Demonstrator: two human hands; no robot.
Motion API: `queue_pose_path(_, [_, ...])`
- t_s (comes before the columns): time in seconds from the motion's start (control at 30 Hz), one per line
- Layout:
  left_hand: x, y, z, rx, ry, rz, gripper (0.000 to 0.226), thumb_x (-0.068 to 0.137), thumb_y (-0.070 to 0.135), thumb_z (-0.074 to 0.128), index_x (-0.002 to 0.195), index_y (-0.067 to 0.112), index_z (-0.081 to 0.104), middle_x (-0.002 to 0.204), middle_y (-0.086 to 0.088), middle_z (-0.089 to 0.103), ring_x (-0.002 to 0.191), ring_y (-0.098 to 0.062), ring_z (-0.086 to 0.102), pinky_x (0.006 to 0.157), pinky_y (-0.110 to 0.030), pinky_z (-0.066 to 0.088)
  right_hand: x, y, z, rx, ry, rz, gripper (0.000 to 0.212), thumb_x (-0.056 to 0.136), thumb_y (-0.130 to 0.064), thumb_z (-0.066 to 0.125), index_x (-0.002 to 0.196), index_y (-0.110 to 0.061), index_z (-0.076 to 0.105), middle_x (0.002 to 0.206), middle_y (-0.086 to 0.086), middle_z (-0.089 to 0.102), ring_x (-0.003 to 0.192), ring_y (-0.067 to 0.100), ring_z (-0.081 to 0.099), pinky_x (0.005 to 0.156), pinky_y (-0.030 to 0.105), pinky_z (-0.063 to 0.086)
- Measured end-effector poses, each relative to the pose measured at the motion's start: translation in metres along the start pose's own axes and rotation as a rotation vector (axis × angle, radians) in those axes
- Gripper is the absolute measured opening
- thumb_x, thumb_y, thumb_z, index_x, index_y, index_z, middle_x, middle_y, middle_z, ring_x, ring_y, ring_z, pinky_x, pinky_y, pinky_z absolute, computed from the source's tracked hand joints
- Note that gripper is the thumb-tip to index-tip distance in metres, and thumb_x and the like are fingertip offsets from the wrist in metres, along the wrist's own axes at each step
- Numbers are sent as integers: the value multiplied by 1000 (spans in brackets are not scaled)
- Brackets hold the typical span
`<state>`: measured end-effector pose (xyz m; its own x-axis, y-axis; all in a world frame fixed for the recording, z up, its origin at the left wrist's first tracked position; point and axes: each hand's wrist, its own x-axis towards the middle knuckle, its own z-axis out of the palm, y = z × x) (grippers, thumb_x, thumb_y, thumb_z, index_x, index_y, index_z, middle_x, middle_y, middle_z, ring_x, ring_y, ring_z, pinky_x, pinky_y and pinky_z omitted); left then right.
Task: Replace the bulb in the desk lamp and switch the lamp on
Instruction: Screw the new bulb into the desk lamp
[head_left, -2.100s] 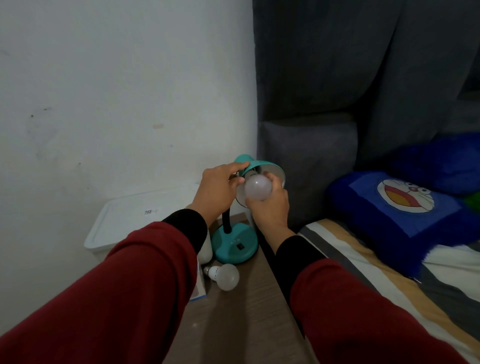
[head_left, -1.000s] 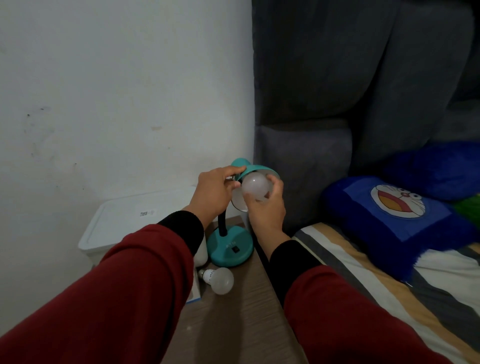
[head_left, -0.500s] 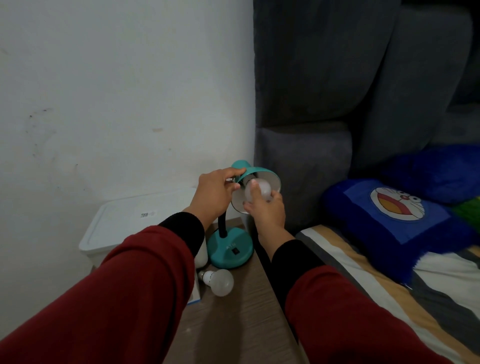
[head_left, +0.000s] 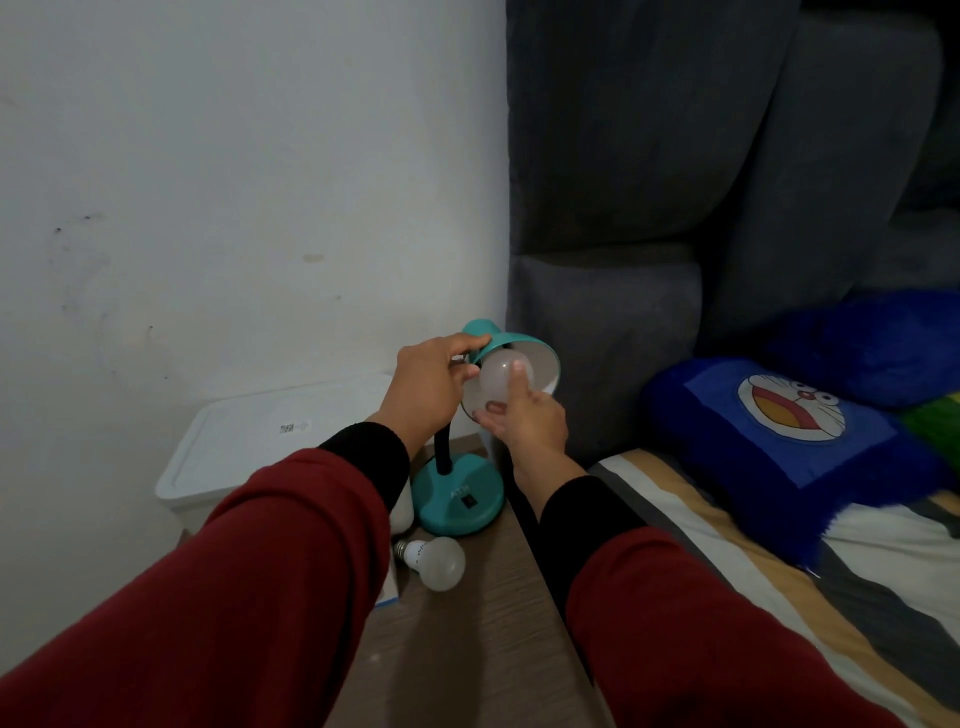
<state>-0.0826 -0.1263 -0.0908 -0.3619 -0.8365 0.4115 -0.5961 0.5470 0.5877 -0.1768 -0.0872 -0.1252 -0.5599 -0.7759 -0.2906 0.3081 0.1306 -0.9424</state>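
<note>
A teal desk lamp stands on the wooden bedside table, its round base (head_left: 460, 501) near the table's back edge and its shade (head_left: 524, 351) tilted toward me. My left hand (head_left: 431, 382) grips the rim and neck of the shade. My right hand (head_left: 524, 426) holds a white bulb (head_left: 496, 379) inside the shade's mouth, with fingers around its globe. The bulb's screw end is hidden in the shade. The lamp is dark. A second white bulb (head_left: 436, 563) lies on its side on the table in front of the base.
A white plastic lidded bin (head_left: 249, 447) sits left of the table against the white wall. A small white box (head_left: 387, 587) lies under my left sleeve. Right of the table is a striped bed (head_left: 779, 571) with a blue cartoon pillow (head_left: 784, 436) and a grey headboard (head_left: 623, 312).
My right hand has turned around the bulb inside the shade, regripping it from below. My left hand stays on the shade. The view has shifted slightly.
</note>
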Motion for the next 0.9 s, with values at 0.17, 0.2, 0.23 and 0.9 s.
queue_pose_path(0.17, [0,0,1,7,7,-4,38,89,-3,57,122,12,62,125,-11,63,105,-13,60,71,20,23,2,0,-2,77,4,13,57,89,-38,58,136,-12,40,107,11,57,69,17,66,90,36,55])
queue_pose_path(0.2, [0,1,1,8,9,-5,38,88,-3,57,122,12,62,125,-11,63,107,-14,61,72,20,23,2,1,-3,87,-1,11,56,87,-33,62,135,-14,40,112,13,59,71,18,68,89,37,56])
queue_pose_path(0.23, [0,1,2,5,8,-6,38,88,-3,58,123,12,62,126,-11,63,109,-17,61,74,20,23,2,1,-3,91,-8,22,53,88,-34,62,131,-10,44,112,17,63,75,23,70,88,37,56])
queue_pose_path(0.9, [-1,1,1,-18,-14,-19,38,89,-2,57,124,12,61,128,-10,62,116,-19,58,88,7,20,3,3,-5,104,-87,35,53,89,-36,61,127,-1,48,103,19,66,75,24,69,88,36,56])
